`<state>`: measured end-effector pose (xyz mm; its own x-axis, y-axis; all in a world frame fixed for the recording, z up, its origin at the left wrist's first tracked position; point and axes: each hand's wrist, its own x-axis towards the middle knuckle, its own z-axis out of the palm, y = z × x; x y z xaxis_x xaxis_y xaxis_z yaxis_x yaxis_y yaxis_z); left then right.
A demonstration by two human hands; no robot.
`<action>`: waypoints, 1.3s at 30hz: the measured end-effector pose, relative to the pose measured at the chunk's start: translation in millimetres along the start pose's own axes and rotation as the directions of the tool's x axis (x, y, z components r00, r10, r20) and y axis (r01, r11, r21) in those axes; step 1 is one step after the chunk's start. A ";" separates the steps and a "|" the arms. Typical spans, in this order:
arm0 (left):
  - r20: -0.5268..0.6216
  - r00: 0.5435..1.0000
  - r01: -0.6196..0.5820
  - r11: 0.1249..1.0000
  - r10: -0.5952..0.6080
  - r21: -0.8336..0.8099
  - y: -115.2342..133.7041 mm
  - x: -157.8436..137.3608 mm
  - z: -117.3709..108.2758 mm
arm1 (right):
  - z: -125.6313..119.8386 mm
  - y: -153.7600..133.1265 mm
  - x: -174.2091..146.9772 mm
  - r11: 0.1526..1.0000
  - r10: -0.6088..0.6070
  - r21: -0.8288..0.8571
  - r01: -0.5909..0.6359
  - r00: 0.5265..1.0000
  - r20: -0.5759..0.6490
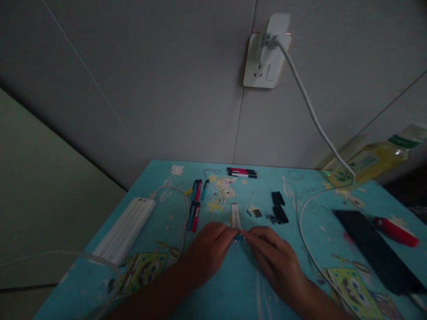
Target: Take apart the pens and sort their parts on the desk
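Note:
A small row of slim white pen refills (235, 215) lies on the table, pointing away from me, with blue at the near ends. My left hand (211, 250) closes in a pinch at the left of those near ends. From the other side my right hand (276, 252) pinches at the same spot, its fingertips almost meeting the left ones. The fingers partly hide what they grip. Beyond to the left are red and blue pen parts (196, 202). On the right lie black pen grips (279, 208) and a few tiny dark pieces (273, 218).
Several assembled pens (243, 172) lie near the wall. A white power strip (125, 231) stands left. Rightward are a black flat slab (376, 249), a red-handled object (396, 232) and a bottle of yellow liquid (370, 162). A white cable (308, 102) hangs from the wall charger (275, 33).

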<state>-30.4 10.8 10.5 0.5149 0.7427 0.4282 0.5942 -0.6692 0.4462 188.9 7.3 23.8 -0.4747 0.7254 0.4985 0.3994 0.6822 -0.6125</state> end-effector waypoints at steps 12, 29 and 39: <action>0.040 0.999 0.001 0.998 -0.003 0.062 -2.5 -4.1 3.0 | -1.3 2.9 2.6 0.992 -0.079 -0.101 0.078 0.997 -0.006; -0.135 0.956 0.232 0.954 -0.260 -0.192 -2.9 -4.8 4.1 | 18.8 8.3 4.9 0.893 0.262 -0.412 -0.182 0.954 0.147; -0.100 0.970 0.198 0.959 -0.221 -0.203 -4.0 -6.8 6.1 | 12.3 11.3 6.5 0.824 0.315 -0.522 -0.219 0.944 0.101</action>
<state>-32.6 8.6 1.0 0.3067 0.8659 0.3951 0.5461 -0.5000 0.6721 180.7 18.5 12.6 -0.4017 0.8901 0.2151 0.8425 0.4513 -0.2942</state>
